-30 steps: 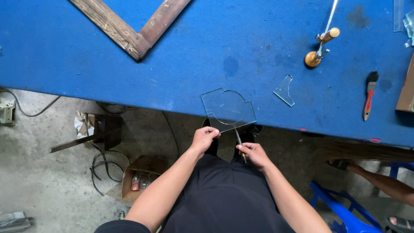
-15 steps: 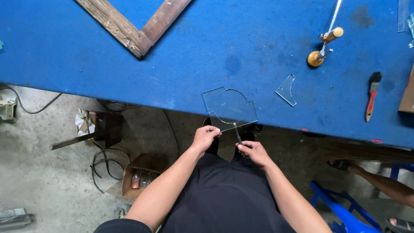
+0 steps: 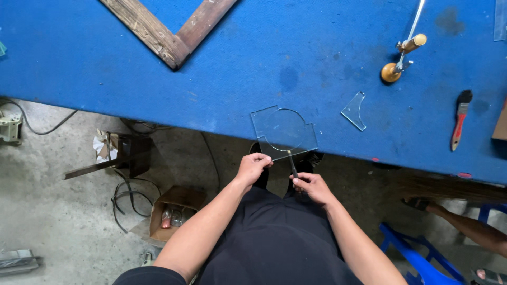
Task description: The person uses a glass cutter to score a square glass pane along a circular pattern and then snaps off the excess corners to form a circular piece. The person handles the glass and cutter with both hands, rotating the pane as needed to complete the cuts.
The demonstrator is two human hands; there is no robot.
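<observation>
Glass piece held over the table edge while a slim tool meets its near rim.

The left hand is closed, pinching the near left edge of the clear flat glass piece with a scored circle, which lies on the blue felt-covered table and overhangs its front edge. The right hand is wrapped shut around a thin dark-handled tool, tip touching the glass's near edge. The step looks like working waste off around the scored circle; a steady grip and small, controlled pressure seem needed. Nearby lie a curved glass offcut, a wooden-handled circle cutter, a red-handled brush and a wooden frame corner; none crowds the hands.
</observation>
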